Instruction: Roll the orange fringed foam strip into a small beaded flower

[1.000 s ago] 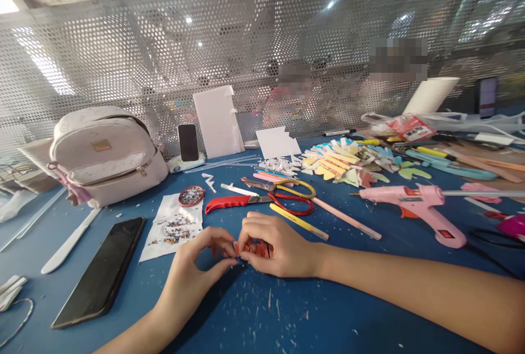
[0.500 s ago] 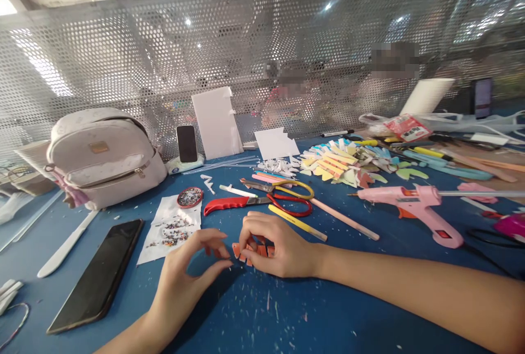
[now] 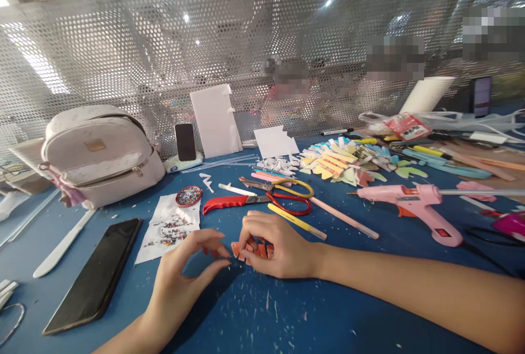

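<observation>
At a blue table (image 3: 328,310), an orange segmented strip (image 3: 261,250) runs left to right, pinched by the nearer right hand (image 3: 281,244), its left end just beside the spread fingers of the left hand (image 3: 178,266).

Orange piece (image 3: 263,250), pink glue gun (image 3: 426,207), whitish backpack (image 3: 100,161), grey dotted screen (image 3: 156,53), blue table (image 3: 332,305)

A craft workspace — pink hot-glue gun (image 3: 429,212), scissors (image 3: 264,185) and coloured cuttings (image 3: 338,162) on a blue tabletop (image 3: 340,305), perforated screen (image 3: 143,64) behind.
</observation>
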A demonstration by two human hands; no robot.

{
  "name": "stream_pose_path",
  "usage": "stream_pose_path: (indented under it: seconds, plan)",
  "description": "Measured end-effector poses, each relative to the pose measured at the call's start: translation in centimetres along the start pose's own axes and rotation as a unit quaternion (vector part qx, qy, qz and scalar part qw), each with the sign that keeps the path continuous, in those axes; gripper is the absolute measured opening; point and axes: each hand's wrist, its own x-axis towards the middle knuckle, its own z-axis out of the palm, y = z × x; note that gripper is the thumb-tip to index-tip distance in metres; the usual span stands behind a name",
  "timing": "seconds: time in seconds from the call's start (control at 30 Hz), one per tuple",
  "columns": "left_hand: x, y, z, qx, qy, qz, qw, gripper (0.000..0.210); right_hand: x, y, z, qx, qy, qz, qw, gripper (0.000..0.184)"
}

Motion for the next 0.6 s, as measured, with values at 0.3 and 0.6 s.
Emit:
stream_pose_path:
  seconds: [0.3,0.6]
  plan:
    - [0.22,0.26,-0.11,0.013,-0.004,0.005,1.000,0.028,0.08,-0.04,0.05,-0.008,0.006,-0.007,1.000,0.007]
    - [0.39,0.50,0.10,0.015,0.000,0.012,1.000,0.027,0.02,0.21,0.23,-0.032,-0.007,-0.020,0.999,0.007]
